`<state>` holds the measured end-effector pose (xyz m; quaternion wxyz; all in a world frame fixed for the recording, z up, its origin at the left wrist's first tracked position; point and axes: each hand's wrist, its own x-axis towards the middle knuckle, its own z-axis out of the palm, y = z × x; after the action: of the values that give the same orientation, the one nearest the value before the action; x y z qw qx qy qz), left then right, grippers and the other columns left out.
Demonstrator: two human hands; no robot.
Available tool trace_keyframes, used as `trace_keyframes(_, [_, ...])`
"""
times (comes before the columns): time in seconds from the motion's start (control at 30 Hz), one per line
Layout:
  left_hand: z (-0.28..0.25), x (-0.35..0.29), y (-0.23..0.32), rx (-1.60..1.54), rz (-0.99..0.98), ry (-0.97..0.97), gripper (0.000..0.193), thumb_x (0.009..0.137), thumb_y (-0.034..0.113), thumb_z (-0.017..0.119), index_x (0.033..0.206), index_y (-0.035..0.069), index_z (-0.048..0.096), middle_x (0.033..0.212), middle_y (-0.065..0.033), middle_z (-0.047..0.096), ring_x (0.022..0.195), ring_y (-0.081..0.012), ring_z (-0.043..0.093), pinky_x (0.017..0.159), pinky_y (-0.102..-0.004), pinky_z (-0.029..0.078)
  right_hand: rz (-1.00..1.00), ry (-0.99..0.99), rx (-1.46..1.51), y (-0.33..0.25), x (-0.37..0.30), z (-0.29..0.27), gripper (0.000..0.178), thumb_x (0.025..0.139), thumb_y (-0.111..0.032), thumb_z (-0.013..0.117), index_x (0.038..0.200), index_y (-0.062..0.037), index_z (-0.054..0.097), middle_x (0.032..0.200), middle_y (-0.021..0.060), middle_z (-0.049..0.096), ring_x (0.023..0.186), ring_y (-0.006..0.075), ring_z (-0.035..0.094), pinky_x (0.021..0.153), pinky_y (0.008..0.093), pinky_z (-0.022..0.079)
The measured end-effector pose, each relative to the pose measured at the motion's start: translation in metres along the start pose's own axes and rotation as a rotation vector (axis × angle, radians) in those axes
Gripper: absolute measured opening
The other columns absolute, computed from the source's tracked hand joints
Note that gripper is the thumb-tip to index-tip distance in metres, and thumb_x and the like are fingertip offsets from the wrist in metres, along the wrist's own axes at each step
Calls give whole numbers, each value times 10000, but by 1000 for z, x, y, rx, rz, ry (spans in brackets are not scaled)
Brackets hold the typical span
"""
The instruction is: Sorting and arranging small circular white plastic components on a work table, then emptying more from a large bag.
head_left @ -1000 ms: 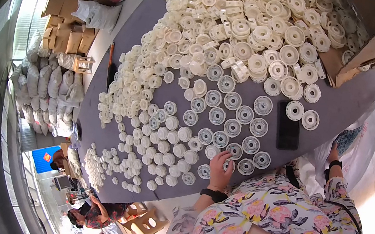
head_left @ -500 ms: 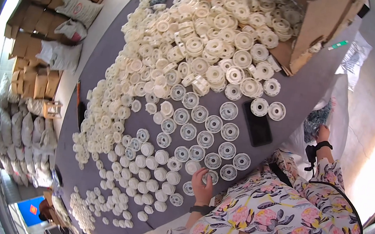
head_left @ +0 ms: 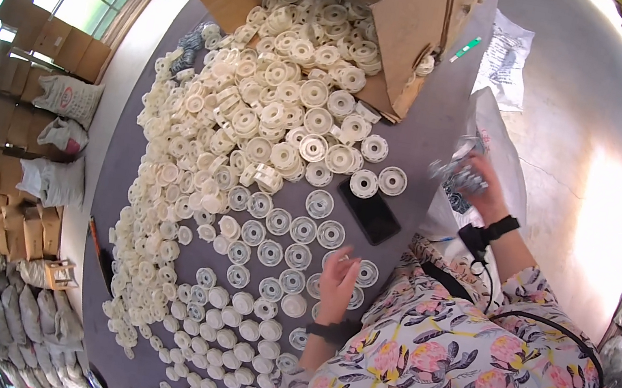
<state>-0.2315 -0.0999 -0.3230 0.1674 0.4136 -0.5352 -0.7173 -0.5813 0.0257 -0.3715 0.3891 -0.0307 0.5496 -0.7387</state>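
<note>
Right hand (head_left: 486, 188): small grey pieces (head_left: 458, 175) grasped at translucent plastic bag (head_left: 512, 150); spillage could be caused by a loosened grip. Left hand (head_left: 337, 282): held over round white plastic discs (head_left: 330, 235) on grey worktop (head_left: 433, 116); grip unclear.

Floral clothing (head_left: 458, 346) pairs with black wristbands (head_left: 335, 332), one seemingly cabled.

Heaped discs (head_left: 314, 94): cream. Spread discs (head_left: 303, 231): white with grey rings. Caps (head_left: 229, 318): plain white. Parts (head_left: 460, 177): grey. Table (head_left: 411, 143): violet-grey, plain. Phone (head_left: 370, 217): black. Box (head_left: 405, 37): brown. Marker (head_left: 465, 49): green. Garment (head_left: 450, 345): white ground; floral pattern in pink, yellow and dark grey. Left wristband (head_left: 333, 332) and right wristband (head_left: 505, 226): black. Floor (head_left: 562, 145): pale grey. Printed sack (head_left: 69, 97): white with red mark. Stool (head_left: 57, 275): tan.
</note>
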Motion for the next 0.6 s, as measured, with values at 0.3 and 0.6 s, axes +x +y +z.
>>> trace_keyframes(0.3, [-5,22,15,-301,9,76,482,916,153,530,1351,27,363,1299,-146,462,1089,-210,540,806,-310,517,546,-531,227,67,-71,168,198,883,-146,562,1058,-61,524,915,79,635,799,191,651,618,333,549])
trace_keyframes(0.6, [-42,15,-47,722,295,284,430,764,93,665,1162,8,527,1152,-158,576,1063,-312,547,898,-414,434,761,-508,364,90,-40,136,235,881,-187,533,1109,-125,533,939,45,628,878,184,631,676,330,539])
